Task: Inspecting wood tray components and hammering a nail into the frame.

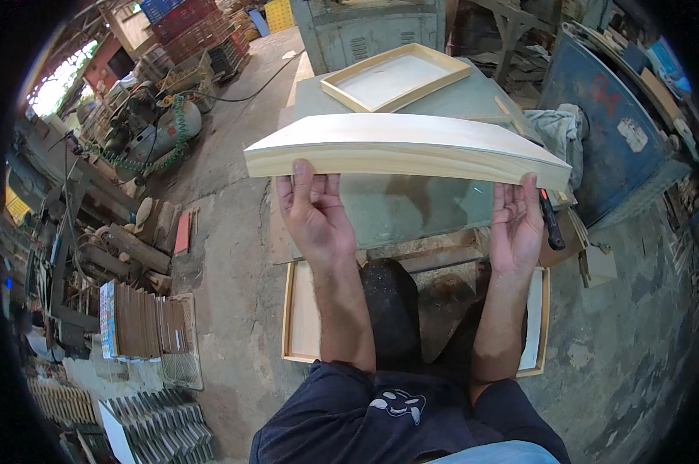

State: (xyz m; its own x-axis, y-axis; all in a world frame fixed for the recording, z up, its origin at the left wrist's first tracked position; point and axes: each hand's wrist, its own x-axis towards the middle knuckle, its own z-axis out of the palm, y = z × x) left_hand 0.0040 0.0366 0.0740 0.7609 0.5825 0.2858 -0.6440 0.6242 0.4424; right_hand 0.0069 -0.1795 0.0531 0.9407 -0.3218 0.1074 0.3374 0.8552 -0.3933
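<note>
A shallow wooden tray [403, 160] is held up level in front of me, its pale long side wall facing me and its white flat face on top. My left hand [314, 213] grips it near the left end, thumb on the side wall and fingers underneath. Near the right end, my right hand [517, 220] grips it the same way. Beyond it, a second wooden tray [341, 91] with a white bottom lies open side up on the greenish worktable [411, 209]. Close to my right hand is a black and orange handled tool [552, 220], partly hidden.
Low beside my legs, light wooden frames with white panels show at left [289, 309] and right [544, 325]. An air compressor [168, 127] with a green coiled hose stands at the far left. A blue metal cabinet [604, 116] stands right; stacked boards [141, 321] sit left.
</note>
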